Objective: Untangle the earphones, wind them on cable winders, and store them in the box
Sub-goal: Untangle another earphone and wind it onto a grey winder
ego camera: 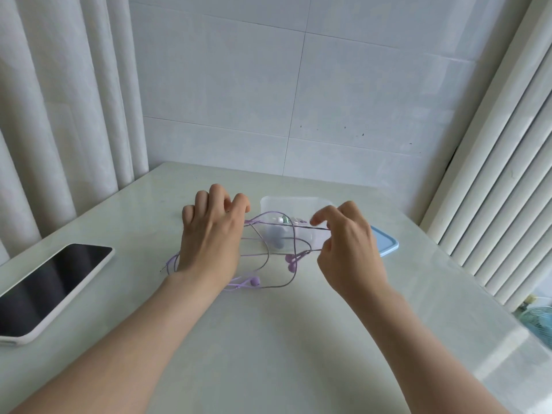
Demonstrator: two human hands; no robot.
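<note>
L hand [209, 237] + R hand [346, 243] both pinch purple earphones [292, 265] cord, taut, in front of box [286, 199].

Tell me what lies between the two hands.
The tangled purple earphones stretch between the left hand and right hand, loops sagging onto the table; the clear box stands just behind. Head view.

Bare left hand [209, 243] and right hand [349, 249], forearms bare too (up to the frame's edge).
</note>
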